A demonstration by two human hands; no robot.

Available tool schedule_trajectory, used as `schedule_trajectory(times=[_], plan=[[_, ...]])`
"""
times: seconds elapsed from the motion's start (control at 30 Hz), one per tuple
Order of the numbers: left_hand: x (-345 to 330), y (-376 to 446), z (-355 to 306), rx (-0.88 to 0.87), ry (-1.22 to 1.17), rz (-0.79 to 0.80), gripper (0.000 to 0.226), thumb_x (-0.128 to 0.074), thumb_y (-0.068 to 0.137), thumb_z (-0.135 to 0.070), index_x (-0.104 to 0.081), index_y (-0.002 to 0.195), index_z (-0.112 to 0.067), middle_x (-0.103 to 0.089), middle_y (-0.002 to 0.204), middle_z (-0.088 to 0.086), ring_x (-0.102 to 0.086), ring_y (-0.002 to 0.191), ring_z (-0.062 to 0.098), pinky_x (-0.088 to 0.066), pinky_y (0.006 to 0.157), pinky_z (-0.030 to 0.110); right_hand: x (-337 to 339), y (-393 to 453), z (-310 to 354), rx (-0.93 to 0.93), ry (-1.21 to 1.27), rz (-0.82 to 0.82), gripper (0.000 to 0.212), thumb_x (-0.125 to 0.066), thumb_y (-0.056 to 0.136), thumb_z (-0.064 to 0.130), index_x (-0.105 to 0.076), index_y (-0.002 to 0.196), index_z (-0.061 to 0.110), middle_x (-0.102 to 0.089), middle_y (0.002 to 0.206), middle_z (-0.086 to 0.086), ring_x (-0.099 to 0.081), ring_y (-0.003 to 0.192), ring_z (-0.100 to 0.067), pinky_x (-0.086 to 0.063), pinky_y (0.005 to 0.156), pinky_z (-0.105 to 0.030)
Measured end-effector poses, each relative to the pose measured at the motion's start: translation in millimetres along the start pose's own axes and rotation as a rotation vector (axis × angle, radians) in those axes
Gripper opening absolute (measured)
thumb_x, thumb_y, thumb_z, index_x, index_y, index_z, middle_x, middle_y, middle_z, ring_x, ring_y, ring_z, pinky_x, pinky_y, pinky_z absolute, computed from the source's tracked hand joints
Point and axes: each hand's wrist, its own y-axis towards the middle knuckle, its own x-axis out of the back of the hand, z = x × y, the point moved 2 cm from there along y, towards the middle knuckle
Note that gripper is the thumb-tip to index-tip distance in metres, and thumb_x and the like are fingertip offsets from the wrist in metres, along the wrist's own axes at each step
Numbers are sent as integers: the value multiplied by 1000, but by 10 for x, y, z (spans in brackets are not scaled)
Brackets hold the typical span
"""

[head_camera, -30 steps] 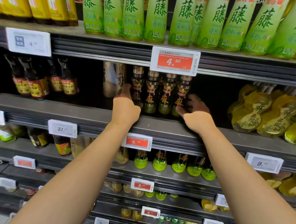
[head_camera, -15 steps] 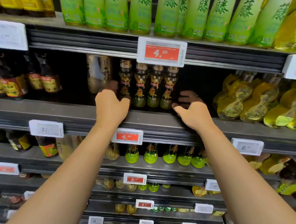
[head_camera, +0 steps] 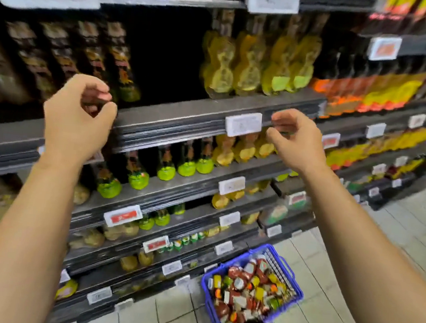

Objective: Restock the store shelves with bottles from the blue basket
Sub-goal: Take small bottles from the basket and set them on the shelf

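bottles (head_camera: 249, 289) in blue basket (head_camera: 290, 274): small, prob. glass, fragile, slick; best taken round body. left hand (head_camera: 78, 114) & right hand (head_camera: 296, 140) loosely curled, held nothing.

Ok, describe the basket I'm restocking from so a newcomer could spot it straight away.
Look down past the shelving to the tiled floor at its foot. The blue basket sits there, heaped with small bottles; it is the only container standing on the floor rather than on a shelf.
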Motion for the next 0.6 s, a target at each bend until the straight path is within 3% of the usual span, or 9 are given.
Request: schedule_trajectory(times=[0.07,0.17,0.3,0.37,0.47,0.53,0.6], plan=[[-284,-134,-244,-92,-69,80,27,-66,85,-22,-59,102,-42,-67,92,-20,-64,88,-6,-49,87,14,204,-141,-347,-52,-24,-14,20,-74,87,24,-64,104,29,-71,102,7,-69,96,-13,-55,91,-34],[-842,-487,-537,-128,-198,252,29,-67,87,-22,-59,104,-44,-68,96,-21,-66,89,0,-51,86,17,486,-444,-1000,-172,-73,17,22,-77,86,18,-64,104,25,-69,97,3,-70,93,-21,-55,90,-34],[-1736,-1262,-733,38,-223,545,29,-66,84,-24,-59,99,-47,-68,93,-12,-65,85,6,-50,83,20,797,-1106,-2020,-446,-48,84,24,-77,86,7,-67,108,9,-71,100,-9,-67,88,-22,-55,91,-34],[-2186,-1755,-727,153,-196,709,31,-68,86,-10,-62,94,-40,-66,89,-9,-60,77,1,-47,75,15,899,-1551,-2493,-584,-48,140,20,-77,86,8,-67,102,13,-71,99,-7,-66,87,-19,-55,91,-34],[-2706,-2522,-638,292,-63,952,26,-63,91,5,-64,92,-21,-61,81,-2,-52,70,7,-43,59,12,979,-2227,-3124,-773,-62,219,10,-75,84,11,-66,86,14,-75,97,-12,-71,88,-27,-56,90,-40],[-2910,-2984,-573,341,100,1071,15,-65,93,-6,-66,96,-21,-63,82,-6,-53,70,6,-46,64,11,1001,-2628,-3458,-884,-86,249,7,-72,85,12,-71,88,7,-75,94,-15,-71,92,-32,-56,88,-41],[-3067,-3414,-492,459,133,1194,15,-63,94,1,-62,93,-14,-57,80,-3,-50,71,11,-44,69,19,1013,-2983,-3696,-983,-97,288,11,-69,89,14,-74,93,6,-76,95,-15,-70,97,-32,-54,85,-34]])
